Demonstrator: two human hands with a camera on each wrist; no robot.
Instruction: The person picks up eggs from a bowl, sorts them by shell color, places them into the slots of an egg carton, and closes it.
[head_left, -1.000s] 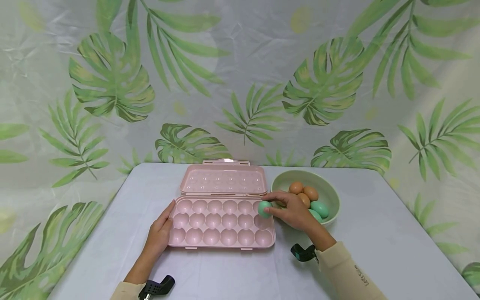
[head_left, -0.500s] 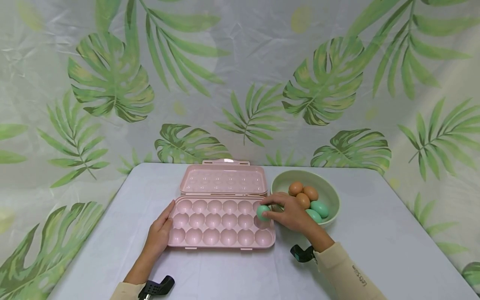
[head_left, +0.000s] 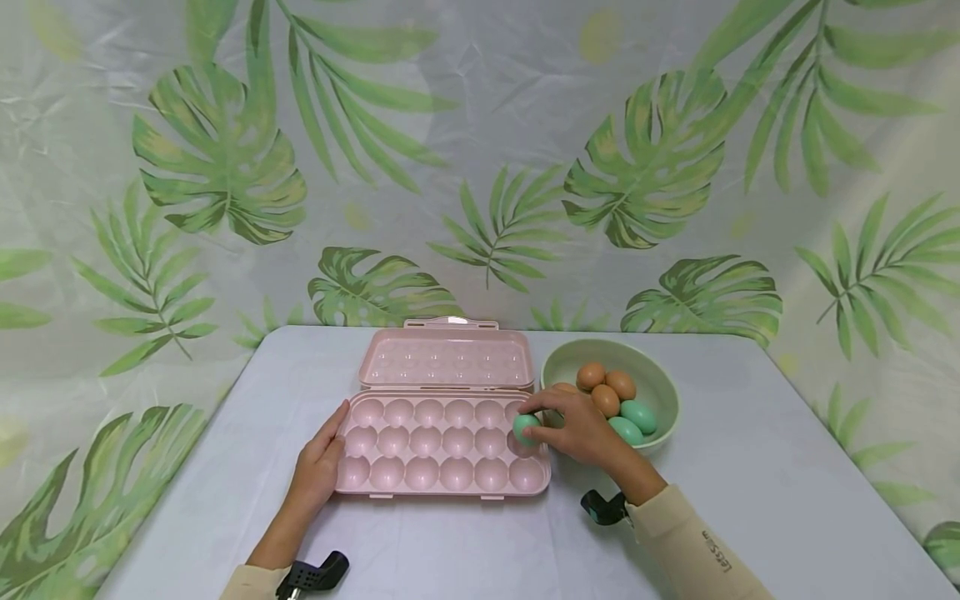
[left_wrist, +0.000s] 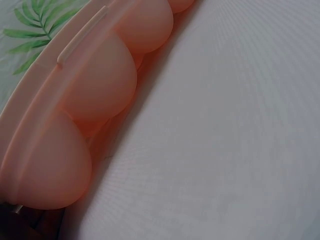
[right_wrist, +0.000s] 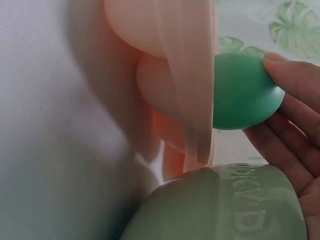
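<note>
My right hand [head_left: 577,429] pinches a green egg [head_left: 526,428] by its upper end, thumb on one side and fingertips on the other. The egg's lower part sits in the middle-row cup at the right end of the pink egg tray [head_left: 442,457]. The right wrist view shows this egg [right_wrist: 245,92] standing above the tray rim. My left hand [head_left: 318,467] rests along the tray's left edge, its fingers fairly straight against the side. Only a dark bit of that hand [left_wrist: 35,225] shows in the left wrist view. The tray's other visible cups hold nothing.
A pale green bowl [head_left: 660,375] stands close against the tray's right side, with brown eggs [head_left: 591,375] and green eggs [head_left: 638,417] in it. The tray's lid [head_left: 447,358] lies open behind it. A white cloth [head_left: 750,467] covers the table.
The green egg in my right hand has moved slightly toward me and down, from between the back and middle cups into the middle-row cup. My left hand stays put.
</note>
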